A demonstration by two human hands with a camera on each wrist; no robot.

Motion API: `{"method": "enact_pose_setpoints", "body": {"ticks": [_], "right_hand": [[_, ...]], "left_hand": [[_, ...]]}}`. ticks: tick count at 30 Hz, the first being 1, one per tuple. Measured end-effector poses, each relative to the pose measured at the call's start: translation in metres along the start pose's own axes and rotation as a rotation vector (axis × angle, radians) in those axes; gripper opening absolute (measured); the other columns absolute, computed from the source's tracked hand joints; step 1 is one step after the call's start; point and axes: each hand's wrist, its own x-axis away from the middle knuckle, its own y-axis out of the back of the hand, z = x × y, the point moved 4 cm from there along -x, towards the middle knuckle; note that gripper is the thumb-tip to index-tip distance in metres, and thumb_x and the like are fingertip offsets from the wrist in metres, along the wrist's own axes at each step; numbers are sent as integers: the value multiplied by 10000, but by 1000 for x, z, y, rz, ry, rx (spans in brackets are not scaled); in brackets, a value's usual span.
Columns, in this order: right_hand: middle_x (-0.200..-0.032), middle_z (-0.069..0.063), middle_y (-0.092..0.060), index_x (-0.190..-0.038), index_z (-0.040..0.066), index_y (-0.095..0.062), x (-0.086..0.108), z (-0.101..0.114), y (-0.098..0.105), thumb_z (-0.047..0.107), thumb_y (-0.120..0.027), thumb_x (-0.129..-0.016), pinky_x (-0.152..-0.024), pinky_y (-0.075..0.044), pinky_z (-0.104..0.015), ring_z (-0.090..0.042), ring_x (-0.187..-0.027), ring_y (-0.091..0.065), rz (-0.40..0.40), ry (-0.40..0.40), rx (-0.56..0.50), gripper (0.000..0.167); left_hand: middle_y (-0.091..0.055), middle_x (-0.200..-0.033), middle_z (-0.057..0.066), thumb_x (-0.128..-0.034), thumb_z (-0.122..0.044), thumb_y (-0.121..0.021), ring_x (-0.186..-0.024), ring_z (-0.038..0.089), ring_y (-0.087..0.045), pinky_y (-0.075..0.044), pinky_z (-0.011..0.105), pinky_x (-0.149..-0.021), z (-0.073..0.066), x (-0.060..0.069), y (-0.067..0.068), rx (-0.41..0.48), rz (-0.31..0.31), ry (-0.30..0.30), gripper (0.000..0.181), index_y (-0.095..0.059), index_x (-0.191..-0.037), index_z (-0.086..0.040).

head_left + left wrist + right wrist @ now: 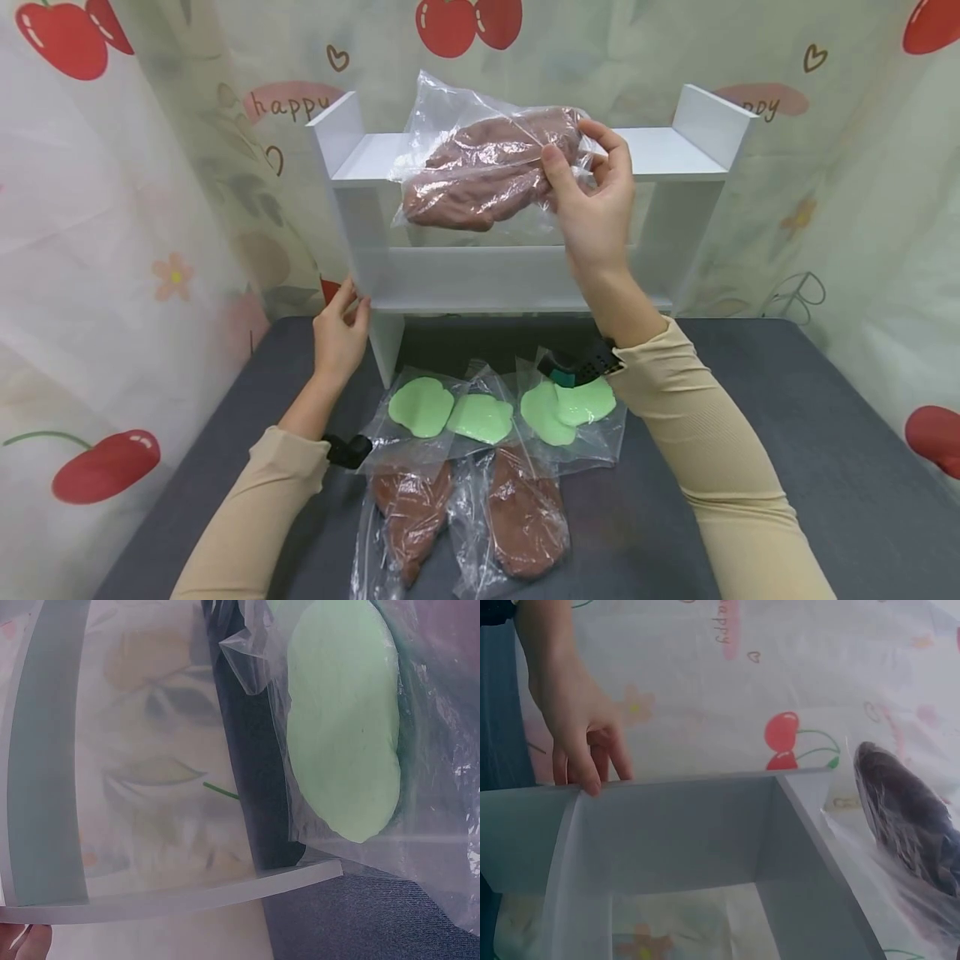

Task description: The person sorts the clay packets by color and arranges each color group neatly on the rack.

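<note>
Raised in front of the top board of a white shelf (495, 279), a clear bag of brown pieces (480, 171) is pinched at its right end by my right hand (600, 196). The same bag (907, 817) shows at the right of the right wrist view. My left hand (341, 337) touches the outer edge of the shelf's left side panel at the height of the lower board. In the right wrist view the left hand (577, 727) has its fingertips on the panel edge. Only fingertips of the left hand (26, 943) show in the left wrist view.
Clear bags with flat green pieces (480, 418) lie on the dark table (645, 517) before the shelf. Nearer are two bags with brown pieces (527, 521), partly overlapped by the green ones. A patterned cloth (180, 167) hangs behind and beside the table.
</note>
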Motion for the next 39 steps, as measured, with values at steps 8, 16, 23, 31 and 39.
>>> {"method": "enact_pose_setpoints", "body": {"ticks": [8,16,23,31,39], "right_hand": [[-972,-49,-451,-1265,133,-444,-7,-7,-19,132,-646,-871,-657,-516,-185,-119,-762,-585,-46,-19,38,442],[-1001,-30,-460,-1318,103,-386,-12,-12,-37,124,-608,-894,-682,-497,-194,-112,-777,-551,-117,-10,42,480],[-1051,-27,-419,-1373,103,-295,-10,-18,-46,84,-578,-905,-761,-505,-200,-121,-848,-549,-118,-2,14,548],[-1114,-47,-416,-1441,80,-269,0,-27,-53,133,-569,-919,-831,-527,-225,-135,-972,-564,27,-41,123,604],[-961,-91,-557,-1243,-45,-514,8,-31,-56,15,-638,-845,-725,-581,-256,-125,-799,-617,144,90,237,421]], "left_hand": [[-539,-1320,214,-935,-57,-532,-1123,359,-596,-527,492,-855,1,-1,-1,8,0,2,493,-427,-1412,-130],[-539,-1322,211,-938,-70,-531,-1151,348,-583,-521,473,-881,0,-1,0,7,1,-6,483,-432,-1408,-117],[-540,-1326,202,-938,-69,-531,-1167,334,-577,-519,468,-887,0,0,0,15,4,-4,491,-423,-1414,-123],[-528,-1336,210,-940,-59,-521,-1142,359,-584,-522,492,-867,1,0,-1,12,3,-2,493,-417,-1417,-125],[-521,-1348,197,-942,-67,-523,-1156,347,-580,-522,465,-881,1,0,0,10,5,5,487,-420,-1415,-121]]}}
